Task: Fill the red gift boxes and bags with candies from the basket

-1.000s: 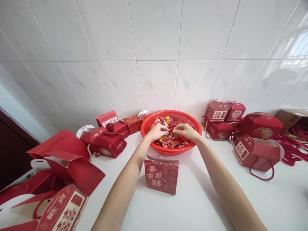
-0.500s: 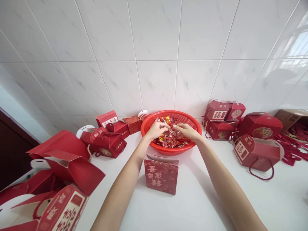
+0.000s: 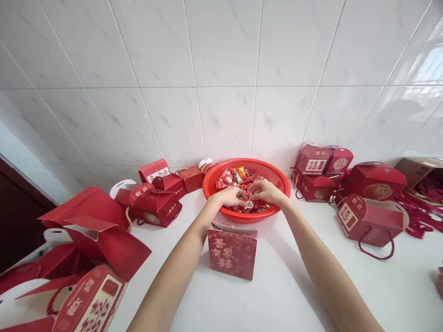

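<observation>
Both my hands are in a red plastic basket (image 3: 208,186) holding several wrapped candies (image 3: 238,174), mostly red with some gold. My left hand (image 3: 232,197) has its fingers curled down among the wrappers; what is between them is hidden. With bent fingers, my right hand (image 3: 266,192) pinches what looks like a small red wrapped candy (image 3: 248,194), close to the left fingertips. In front of the basket, between my forearms, a red paper gift box (image 3: 232,253) with pale lettering stands upright, its top open.
Red gift boxes crowd the left side, including an open one (image 3: 107,244). More boxes with rope handles (image 3: 372,221) stand at the right, by red ribbons (image 3: 420,216) and a cardboard carton (image 3: 417,168). Part of a hand (image 3: 439,282) shows at the right edge.
Both my hands have moved nearer to me inside the basket, uncovering candies at its back. A part of a hand has appeared at the right edge.
</observation>
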A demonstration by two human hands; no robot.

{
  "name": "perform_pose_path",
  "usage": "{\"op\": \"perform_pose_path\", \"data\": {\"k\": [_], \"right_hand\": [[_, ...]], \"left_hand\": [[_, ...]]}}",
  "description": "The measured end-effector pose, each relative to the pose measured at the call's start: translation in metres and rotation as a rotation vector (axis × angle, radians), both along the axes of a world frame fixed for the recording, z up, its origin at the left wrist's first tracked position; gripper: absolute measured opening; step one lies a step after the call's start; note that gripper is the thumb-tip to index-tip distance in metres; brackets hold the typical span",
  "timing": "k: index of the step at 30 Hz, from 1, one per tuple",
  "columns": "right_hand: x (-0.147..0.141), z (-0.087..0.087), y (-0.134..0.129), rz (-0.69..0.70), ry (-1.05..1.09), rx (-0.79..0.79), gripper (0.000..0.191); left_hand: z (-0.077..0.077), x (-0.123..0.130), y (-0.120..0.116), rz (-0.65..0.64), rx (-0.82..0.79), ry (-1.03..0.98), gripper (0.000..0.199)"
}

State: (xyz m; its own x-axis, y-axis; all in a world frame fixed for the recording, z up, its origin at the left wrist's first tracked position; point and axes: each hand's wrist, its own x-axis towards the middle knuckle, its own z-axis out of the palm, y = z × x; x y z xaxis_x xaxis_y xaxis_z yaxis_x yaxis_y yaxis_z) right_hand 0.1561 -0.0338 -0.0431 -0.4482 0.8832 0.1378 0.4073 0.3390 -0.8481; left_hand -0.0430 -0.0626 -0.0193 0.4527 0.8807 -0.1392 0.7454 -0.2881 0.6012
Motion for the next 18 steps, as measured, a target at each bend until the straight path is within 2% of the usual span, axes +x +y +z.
{"op": "perform_pose_path", "data": {"k": [2,4,7,9,11,14,16,18], "right_hand": [[0.000,-0.001,0.002,-0.048,0.022,0.020,0.017],[0.001,0.000,0.002,-0.155,0.075,0.055,0.016],[0.002,0.003,0.001,-0.350,0.180,0.069,0.018],[0.003,0.004,-0.001,-0.427,0.238,0.042,0.021],[0.004,0.005,0.000,-0.438,0.279,0.022,0.024],[0.004,0.010,0.008,-0.369,0.260,0.015,0.024],[0.003,0.017,0.018,-0.322,0.150,0.021,0.023],[-0.001,0.025,0.031,-0.297,-0.048,0.050,0.025]], "left_hand": [[0.000,0.000,-0.001,-0.009,-0.021,0.020,0.015],[0.000,0.001,-0.001,-0.021,-0.007,0.031,0.014],[0.001,0.002,0.000,-0.058,0.014,0.028,0.022],[0.001,0.003,0.000,-0.082,-0.004,0.029,0.027],[0.002,0.004,0.001,-0.088,-0.026,0.034,0.029],[0.001,0.003,0.002,-0.087,-0.002,0.019,0.030],[0.000,0.003,0.005,-0.092,0.025,-0.011,0.028],[-0.002,0.003,0.007,-0.090,0.029,-0.031,0.030]]}}
